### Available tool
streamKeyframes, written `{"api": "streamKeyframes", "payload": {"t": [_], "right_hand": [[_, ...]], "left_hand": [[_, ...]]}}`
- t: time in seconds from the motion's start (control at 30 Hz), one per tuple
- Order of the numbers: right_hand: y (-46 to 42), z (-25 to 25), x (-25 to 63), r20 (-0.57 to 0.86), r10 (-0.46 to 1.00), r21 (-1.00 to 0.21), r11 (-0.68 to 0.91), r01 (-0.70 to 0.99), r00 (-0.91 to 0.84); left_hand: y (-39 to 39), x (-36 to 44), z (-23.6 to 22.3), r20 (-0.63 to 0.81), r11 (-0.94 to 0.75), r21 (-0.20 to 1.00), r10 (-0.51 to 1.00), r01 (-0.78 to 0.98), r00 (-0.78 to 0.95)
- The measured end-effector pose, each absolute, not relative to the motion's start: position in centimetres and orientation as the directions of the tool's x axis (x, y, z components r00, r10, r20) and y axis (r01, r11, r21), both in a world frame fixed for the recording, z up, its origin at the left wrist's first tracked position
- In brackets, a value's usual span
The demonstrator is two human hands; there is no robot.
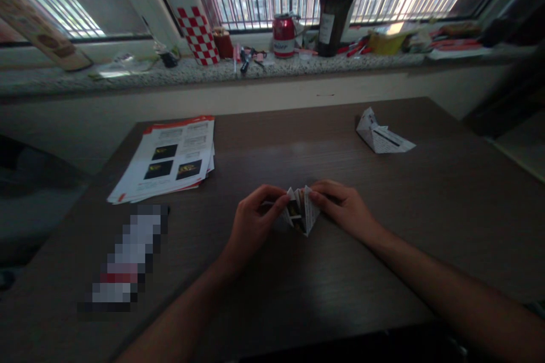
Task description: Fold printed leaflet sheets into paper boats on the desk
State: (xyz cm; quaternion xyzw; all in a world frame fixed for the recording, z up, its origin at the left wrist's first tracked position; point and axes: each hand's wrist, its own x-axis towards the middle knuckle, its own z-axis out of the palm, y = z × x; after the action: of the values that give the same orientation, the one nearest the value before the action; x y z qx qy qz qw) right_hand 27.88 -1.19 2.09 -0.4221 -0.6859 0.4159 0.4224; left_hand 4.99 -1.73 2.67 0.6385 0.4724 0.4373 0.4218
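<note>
A small folded piece of printed paper [301,212] is held between my two hands above the middle of the table. It has two raised points at the top and narrows to a tip at the bottom. My left hand [258,212] pinches its left side between thumb and fingers. On the other side, my right hand [340,204] grips the right edge the same way. Part of the paper behind the fingertips is hidden.
A folded paper figure [381,135] lies at the table's back right. Printed sheets [183,150] are stacked at the back left, with a blurred-out rectangular object [128,258] in front. The windowsill [255,75] holds a checkered vase [198,34], a red can [284,37] and a dark cup [332,22].
</note>
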Motion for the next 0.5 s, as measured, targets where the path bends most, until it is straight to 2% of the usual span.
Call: {"api": "streamKeyframes", "payload": {"t": [0.17, 0.5], "right_hand": [[-0.9, 1.9, 28.2, 0.264, 0.924, -0.908, 0.335, 0.253, -0.276], [-0.2, 1.0, 29.3, 0.307, 0.912, -0.819, 0.399, 0.412, -0.273]], "left_hand": [[-1.6, 4.9, 2.8, 0.167, -0.195, 0.944, 0.978, 0.265, 0.126], [-0.9, 4.2, 2.1, 0.147, -0.161, 0.936, 0.987, 0.314, 0.067]]}}
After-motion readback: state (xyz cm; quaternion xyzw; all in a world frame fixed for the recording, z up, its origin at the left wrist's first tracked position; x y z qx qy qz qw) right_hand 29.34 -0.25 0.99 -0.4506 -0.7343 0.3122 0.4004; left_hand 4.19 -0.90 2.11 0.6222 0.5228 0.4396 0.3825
